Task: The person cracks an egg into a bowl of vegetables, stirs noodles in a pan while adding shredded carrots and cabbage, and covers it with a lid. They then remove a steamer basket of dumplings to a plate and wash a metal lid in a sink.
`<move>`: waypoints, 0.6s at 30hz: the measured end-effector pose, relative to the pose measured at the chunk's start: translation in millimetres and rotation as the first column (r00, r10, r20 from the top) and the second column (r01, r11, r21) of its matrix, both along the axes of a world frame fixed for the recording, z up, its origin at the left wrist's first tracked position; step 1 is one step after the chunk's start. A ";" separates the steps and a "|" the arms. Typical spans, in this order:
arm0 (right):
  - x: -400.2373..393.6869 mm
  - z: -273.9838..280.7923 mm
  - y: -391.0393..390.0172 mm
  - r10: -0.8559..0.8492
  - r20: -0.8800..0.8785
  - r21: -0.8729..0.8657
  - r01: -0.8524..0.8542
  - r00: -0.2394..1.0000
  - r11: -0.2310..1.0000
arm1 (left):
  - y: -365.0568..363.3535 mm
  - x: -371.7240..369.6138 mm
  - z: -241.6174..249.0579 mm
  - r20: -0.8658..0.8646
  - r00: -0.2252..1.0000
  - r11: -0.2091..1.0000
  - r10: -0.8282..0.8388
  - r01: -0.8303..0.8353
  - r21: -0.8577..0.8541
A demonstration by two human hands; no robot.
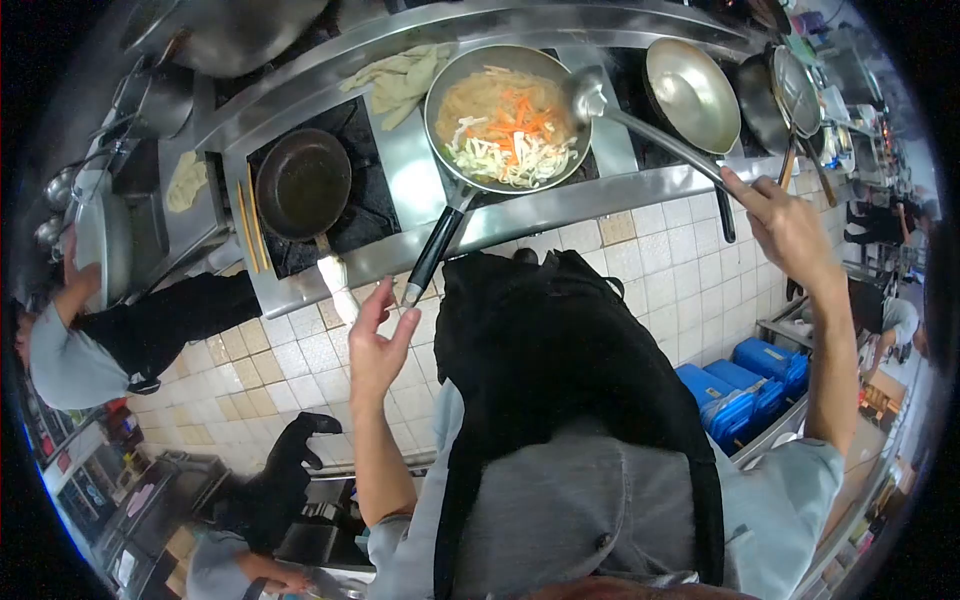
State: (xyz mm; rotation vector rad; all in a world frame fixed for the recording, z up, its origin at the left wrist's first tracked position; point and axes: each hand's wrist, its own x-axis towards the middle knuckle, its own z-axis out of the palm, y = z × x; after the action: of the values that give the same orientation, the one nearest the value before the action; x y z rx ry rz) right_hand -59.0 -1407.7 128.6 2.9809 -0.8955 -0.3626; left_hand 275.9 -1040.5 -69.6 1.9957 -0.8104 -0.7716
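Note:
My right hand [785,228] is closed around the handle end of a long metal ladle [660,137]. The ladle's bowl lies over the right rim of a wok [437,140] on the stove. Inside the wok are carrot strips [520,115], pale shredded cabbage [505,165] and brownish strands in liquid. The wok's black handle [437,245] points down toward me. Beside its end is my left hand [378,345], thumb and fingers apart and nothing gripped.
Left of the wok stand a dark frying pan [303,185] with a cloth-wrapped handle, and chopsticks [254,220]. A rag [400,78] lies behind. Another pan [692,95] sits to the right. Blue containers [735,390] stand low on the right. Other people [75,350] work on both sides.

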 end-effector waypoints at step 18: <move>-26.1 8.2 -7.5 0.070 0.035 0.318 -0.078 0.997 0.945 | -59.7 6.5 -22.1 0.205 0.936 0.948 -0.285 0.244 0.202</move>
State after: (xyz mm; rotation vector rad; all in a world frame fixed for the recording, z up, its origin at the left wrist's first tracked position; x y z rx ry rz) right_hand -85.0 -1415.2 136.8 3.3078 -0.7910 -0.5185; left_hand 282.4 -1100.3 -91.7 2.1870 -1.2064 -0.7922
